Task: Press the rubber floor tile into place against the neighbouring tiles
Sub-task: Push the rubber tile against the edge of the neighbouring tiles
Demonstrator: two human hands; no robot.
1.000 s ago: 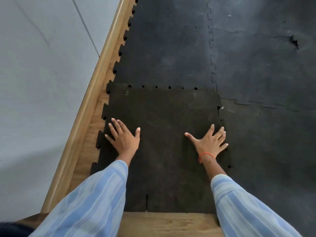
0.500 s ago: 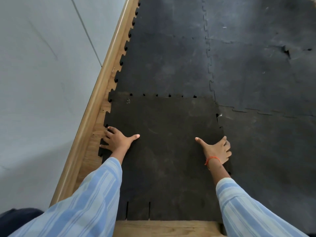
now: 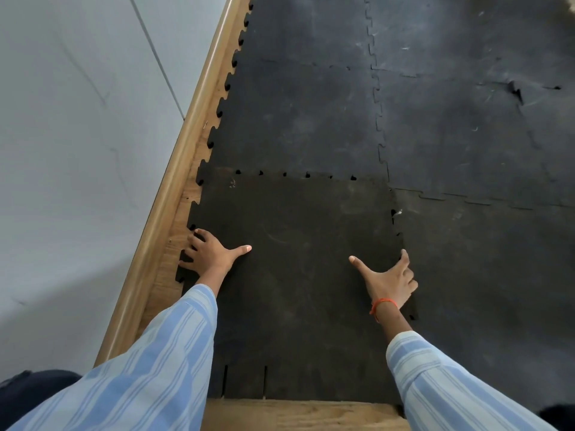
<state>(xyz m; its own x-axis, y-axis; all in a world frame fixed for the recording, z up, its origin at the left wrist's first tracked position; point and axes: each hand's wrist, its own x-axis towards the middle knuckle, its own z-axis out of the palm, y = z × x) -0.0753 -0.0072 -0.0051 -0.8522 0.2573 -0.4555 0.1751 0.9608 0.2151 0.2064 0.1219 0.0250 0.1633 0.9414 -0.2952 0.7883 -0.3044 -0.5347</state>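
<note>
The dark rubber floor tile point(image 3: 295, 275) lies flat in front of me, its jigsaw far edge meeting the tile beyond point(image 3: 298, 119) with small gaps along the seam point(image 3: 308, 175). My left hand point(image 3: 211, 256) is at the tile's left toothed edge, fingers curled over it, thumb stretched out on top. My right hand point(image 3: 390, 283), with an orange wrist band, is at the right edge where the tile meets the right neighbouring tile point(image 3: 485, 290), fingers hooked at the seam and thumb pointing inward on the tile.
A wooden skirting board point(image 3: 174, 188) runs along the left, with a pale wall point(image 3: 77, 150) beyond it. Bare wooden floor point(image 3: 295, 415) shows below the tile's near edge. More black tiles cover the floor ahead; one has a tear point(image 3: 516, 91).
Both hands slid outward from lying flat on the tile's top to its left and right edges, and the fingers curled around those edges.
</note>
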